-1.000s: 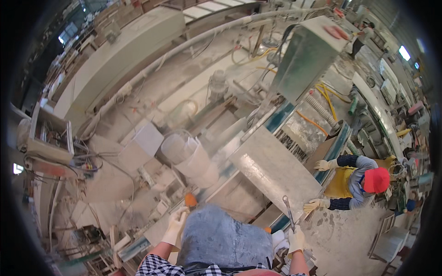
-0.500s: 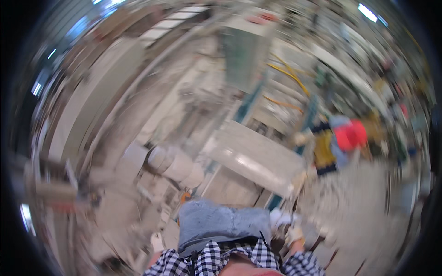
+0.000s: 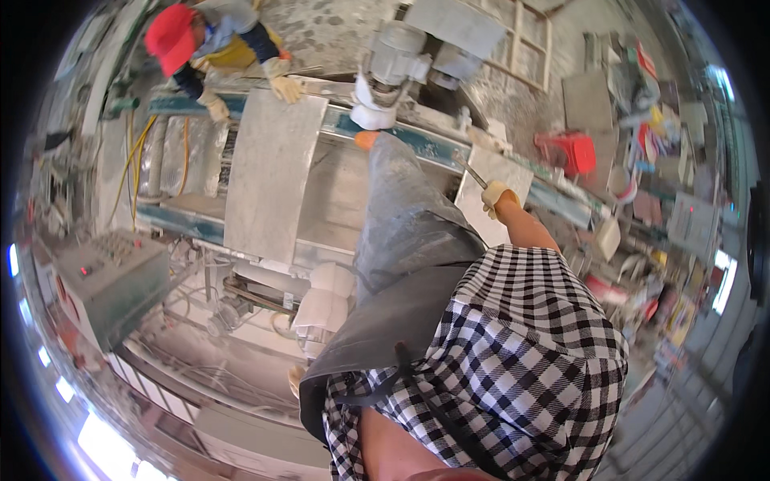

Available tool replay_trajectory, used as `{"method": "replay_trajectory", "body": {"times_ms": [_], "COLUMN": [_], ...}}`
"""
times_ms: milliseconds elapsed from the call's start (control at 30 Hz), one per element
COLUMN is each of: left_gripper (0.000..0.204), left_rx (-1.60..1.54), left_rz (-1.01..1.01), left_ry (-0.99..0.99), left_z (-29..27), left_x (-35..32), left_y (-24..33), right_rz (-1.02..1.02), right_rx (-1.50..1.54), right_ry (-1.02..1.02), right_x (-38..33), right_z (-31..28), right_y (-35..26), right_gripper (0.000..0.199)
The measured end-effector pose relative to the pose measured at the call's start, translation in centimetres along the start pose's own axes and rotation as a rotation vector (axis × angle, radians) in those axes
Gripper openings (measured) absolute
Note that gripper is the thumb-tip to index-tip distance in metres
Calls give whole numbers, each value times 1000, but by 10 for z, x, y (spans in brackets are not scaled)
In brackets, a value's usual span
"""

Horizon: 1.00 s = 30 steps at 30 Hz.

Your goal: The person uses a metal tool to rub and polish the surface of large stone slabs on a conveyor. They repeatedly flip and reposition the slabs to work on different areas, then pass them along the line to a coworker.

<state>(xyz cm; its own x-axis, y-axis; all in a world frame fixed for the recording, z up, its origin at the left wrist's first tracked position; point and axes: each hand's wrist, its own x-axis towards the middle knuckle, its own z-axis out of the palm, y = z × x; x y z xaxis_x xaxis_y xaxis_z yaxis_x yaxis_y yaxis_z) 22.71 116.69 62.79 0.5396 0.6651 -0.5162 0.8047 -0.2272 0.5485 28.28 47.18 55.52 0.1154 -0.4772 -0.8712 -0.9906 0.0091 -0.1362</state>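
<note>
My right hand (image 3: 499,199), in a pale work glove, is closed round a thin rod-like tool (image 3: 472,170); its exact kind does not show. The tool points up and left over a pale stone slab (image 3: 513,171) lying on the machine bed. Only a bit of my left hand (image 3: 296,378), also gloved, shows beside the edge of my dark apron (image 3: 381,321); its fingers are hidden. A larger grey-white slab (image 3: 271,172) lies across the green rails to the left. A co-worker's gloved hand (image 3: 285,84) touches its far edge.
The co-worker in a red cap (image 3: 170,38) stands at the far left. A grey motor (image 3: 397,54) sits beyond my orange shoe (image 3: 366,140). At left is a control box (image 3: 112,272) with buttons. A red plastic stool or crate (image 3: 568,152) stands at right.
My view has swung round to the right, so the co-worker and large slab now appear at the left. My right hand still holds the tool; my left hand is now mostly hidden.
</note>
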Motion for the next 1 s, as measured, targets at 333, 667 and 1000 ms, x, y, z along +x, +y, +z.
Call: {"method": "replay_trajectory", "body": {"times_ms": [333, 667, 1000], "left_gripper": [49, 53, 48], "left_rx": [83, 58, 184], "left_rz": [162, 333, 956], "left_ry": [51, 44, -385], "left_z": [-39, -79, 202], "left_x": [38, 65, -85], "left_y": [-18, 21, 364], "right_rz": [110, 218, 254], "right_rx": [-347, -94, 229], "right_ry": [1, 265, 181], "right_x": [-20, -81, 37], "right_z": [76, 20, -56], "right_y": [111, 180, 173], "right_gripper": [25, 24, 23]}}
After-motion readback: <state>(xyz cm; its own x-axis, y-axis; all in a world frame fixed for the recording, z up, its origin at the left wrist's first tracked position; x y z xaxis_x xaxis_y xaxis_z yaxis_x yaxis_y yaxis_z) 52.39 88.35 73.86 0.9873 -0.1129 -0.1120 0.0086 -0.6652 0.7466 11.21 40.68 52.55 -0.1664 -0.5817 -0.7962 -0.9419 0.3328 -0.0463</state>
